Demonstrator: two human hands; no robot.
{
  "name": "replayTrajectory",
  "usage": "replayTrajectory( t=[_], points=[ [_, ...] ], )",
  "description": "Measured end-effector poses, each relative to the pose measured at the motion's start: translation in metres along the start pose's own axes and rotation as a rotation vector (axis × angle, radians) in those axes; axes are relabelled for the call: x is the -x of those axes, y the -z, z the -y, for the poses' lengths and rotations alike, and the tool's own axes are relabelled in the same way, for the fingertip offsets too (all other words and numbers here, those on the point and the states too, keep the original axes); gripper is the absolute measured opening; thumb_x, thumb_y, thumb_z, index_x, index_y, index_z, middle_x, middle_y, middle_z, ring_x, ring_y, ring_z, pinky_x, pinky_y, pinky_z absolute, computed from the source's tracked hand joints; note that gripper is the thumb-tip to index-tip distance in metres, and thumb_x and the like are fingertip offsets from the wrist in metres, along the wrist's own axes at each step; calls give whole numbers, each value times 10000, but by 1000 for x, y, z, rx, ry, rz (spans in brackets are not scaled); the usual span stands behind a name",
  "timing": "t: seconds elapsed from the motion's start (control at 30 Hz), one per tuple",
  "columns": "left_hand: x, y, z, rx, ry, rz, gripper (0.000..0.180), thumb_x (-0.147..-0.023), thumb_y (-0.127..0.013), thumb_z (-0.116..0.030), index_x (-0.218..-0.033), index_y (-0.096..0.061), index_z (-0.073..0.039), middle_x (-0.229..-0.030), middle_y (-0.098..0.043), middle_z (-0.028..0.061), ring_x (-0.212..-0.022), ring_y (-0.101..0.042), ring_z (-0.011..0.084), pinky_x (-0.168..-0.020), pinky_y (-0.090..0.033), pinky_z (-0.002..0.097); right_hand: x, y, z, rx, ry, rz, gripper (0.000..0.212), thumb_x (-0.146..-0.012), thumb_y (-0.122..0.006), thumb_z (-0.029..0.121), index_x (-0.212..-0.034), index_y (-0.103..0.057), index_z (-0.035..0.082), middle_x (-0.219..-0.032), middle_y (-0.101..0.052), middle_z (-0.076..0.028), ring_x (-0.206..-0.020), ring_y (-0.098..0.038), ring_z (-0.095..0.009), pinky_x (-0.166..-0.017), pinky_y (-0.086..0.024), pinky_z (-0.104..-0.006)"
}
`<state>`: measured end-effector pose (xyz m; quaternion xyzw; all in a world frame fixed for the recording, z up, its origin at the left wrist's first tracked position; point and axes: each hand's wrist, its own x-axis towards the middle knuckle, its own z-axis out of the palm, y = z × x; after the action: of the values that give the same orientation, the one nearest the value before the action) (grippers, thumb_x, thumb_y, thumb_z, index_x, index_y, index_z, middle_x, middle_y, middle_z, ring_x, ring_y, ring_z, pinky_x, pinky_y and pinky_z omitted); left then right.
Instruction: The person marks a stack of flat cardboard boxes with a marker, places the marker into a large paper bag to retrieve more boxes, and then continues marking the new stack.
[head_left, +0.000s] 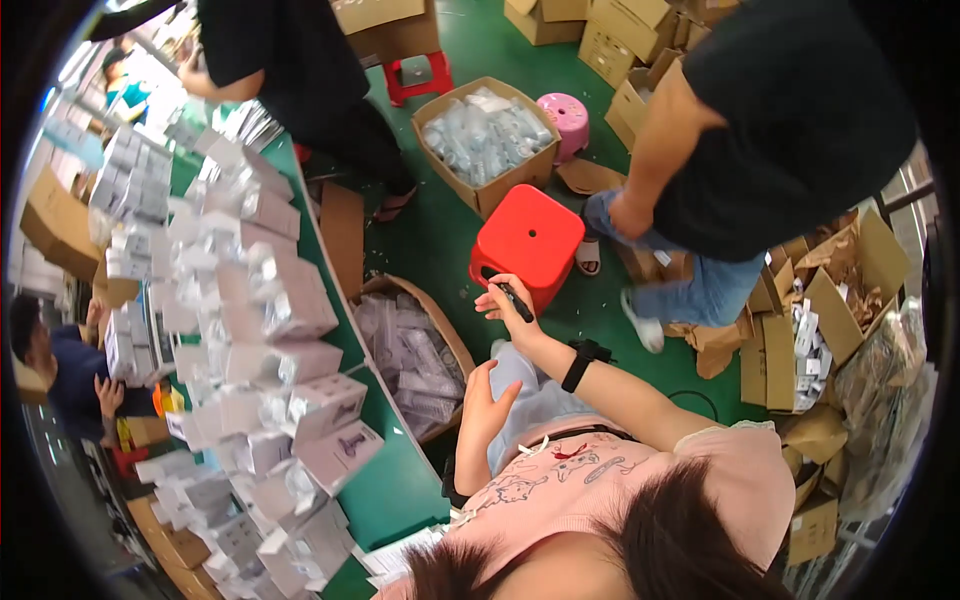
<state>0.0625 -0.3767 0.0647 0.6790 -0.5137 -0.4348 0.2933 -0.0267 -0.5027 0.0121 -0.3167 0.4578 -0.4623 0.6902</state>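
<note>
My right hand (512,303) is raised in front of my body and closed around a slim black pen-like object (517,302); its exact kind is hard to make out. Just beyond it stands a red plastic stool (530,235) with a small hole in its seat. My left hand (487,402) is held over my lap, empty, its thumb apart from the fingers. Nearest to that hand is a large carton (455,345) filled with clear plastic-wrapped pieces (405,350).
A green-topped table (395,480) on the left carries rows of open white boxes (290,300). Ahead stands a carton (470,185) of clear bagged items beside a pink stool (567,122). People stand ahead left and right (790,130); another is across the table. Open cartons (770,360) crowd the right.
</note>
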Motion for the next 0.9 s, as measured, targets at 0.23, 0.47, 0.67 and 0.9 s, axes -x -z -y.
replayTrajectory(
  t=[0.23,0.47,0.67,0.9],
  points=[
    [-106,7,-4,128,48,151,411,-739,-642,-167,-1085,-480,-15,-1053,-530,124,-984,-500,220,-813,-405,296,-66,33,18,-57,278,-330,209,-866,-478,188,-1017,-385,77,-756,-589,-70,-664,-582,-140,-572,-445,-229],
    [-204,-37,-41,101,8,397,375,-747,-631,-155,-1058,-485,-2,-1039,-531,123,-961,-502,211,-818,-405,311,-62,161,53,16,410,-747,169,-863,-480,146,-970,-373,69,-721,-584,-67,-627,-579,-152,-564,-446,-239],
    [-241,-129,-96,-138,-5,755,349,-768,-612,-172,-1052,-495,-5,-1040,-536,105,-957,-511,207,-805,-413,309,22,285,51,-344,270,-1148,162,-824,-513,62,-934,-395,61,-717,-584,-52,-616,-586,-164,-591,-464,-260],
    [-235,-320,-177,32,417,1055,272,-838,-527,-172,-1064,-490,-26,-971,-545,79,-869,-525,144,-681,-448,269,34,385,55,428,239,-1097,377,-691,-448,-76,-1047,-414,44,-1029,-516,-146,-940,-538,-258,-744,-451,-345]
  ],
)
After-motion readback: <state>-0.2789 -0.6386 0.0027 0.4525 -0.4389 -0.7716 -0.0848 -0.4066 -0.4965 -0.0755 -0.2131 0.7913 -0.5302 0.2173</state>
